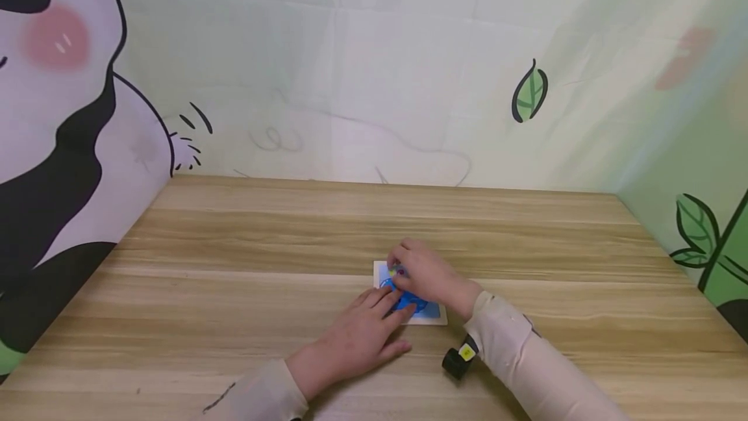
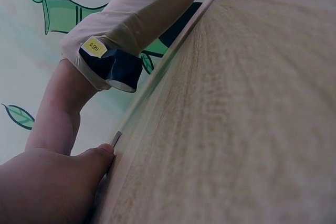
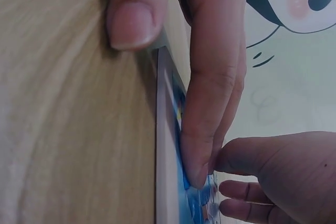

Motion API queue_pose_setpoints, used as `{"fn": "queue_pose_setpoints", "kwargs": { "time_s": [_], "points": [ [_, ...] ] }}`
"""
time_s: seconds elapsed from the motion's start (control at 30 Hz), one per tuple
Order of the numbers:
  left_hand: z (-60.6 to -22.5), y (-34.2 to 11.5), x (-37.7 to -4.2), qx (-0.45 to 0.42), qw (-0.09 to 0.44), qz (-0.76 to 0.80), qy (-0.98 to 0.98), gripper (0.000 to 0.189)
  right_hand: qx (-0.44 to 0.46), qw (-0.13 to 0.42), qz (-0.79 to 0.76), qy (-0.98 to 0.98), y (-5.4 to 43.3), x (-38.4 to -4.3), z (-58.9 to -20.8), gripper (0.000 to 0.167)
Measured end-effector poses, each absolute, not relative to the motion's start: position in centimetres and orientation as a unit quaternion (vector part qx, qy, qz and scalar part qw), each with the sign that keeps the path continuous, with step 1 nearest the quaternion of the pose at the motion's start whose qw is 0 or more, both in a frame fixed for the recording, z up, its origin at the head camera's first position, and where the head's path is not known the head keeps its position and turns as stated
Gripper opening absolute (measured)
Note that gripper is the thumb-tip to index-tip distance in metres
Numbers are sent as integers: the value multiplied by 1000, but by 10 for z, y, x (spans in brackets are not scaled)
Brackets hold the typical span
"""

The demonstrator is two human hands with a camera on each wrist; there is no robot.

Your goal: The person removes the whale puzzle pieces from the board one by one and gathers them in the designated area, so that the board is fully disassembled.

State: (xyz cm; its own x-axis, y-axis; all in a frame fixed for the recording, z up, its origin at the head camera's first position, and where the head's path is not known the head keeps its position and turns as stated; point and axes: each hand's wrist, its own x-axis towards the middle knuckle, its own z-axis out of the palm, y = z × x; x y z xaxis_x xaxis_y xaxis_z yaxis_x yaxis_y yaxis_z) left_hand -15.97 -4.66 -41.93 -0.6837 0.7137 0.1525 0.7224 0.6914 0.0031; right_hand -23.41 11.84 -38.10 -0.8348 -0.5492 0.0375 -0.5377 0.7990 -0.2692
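A small square board (image 1: 435,312) with a pale rim and a blue picture lies flat on the table, its raised blue parts looking like puzzle pieces. My left hand (image 1: 365,333) rests over its lower left, fingers (image 3: 207,93) extended and fingertips pressing on the blue part; the thumb lies off the rim on the table. At the board's upper left, my right hand (image 1: 425,273) pinches a small colourful puzzle piece (image 1: 400,271) between thumb and fingers, mostly covered by them. In the left wrist view only the thin board edge (image 2: 116,139) shows beyond my left hand (image 2: 52,184).
The wood-grain table (image 1: 263,239) extends around the board. A black wrist camera (image 1: 456,364) with a yellow label hangs under the right sleeve, close above the table. Behind stands a pale backdrop (image 1: 374,83) printed with a panda and leaves.
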Motion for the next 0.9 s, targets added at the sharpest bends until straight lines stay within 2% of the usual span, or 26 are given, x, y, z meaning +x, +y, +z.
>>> {"fn": "queue_pose_setpoints", "kwargs": {
  "time_s": [0.27,0.9],
  "points": [
    [-419,-46,-160,-392,75,-32,-917,55,-291,26,-144,945,118,-235,-380,25],
    [-419,-47,-159,-390,73,-36,-917,55,-286,43,-148,946,113,-239,-380,20]
  ]
}}
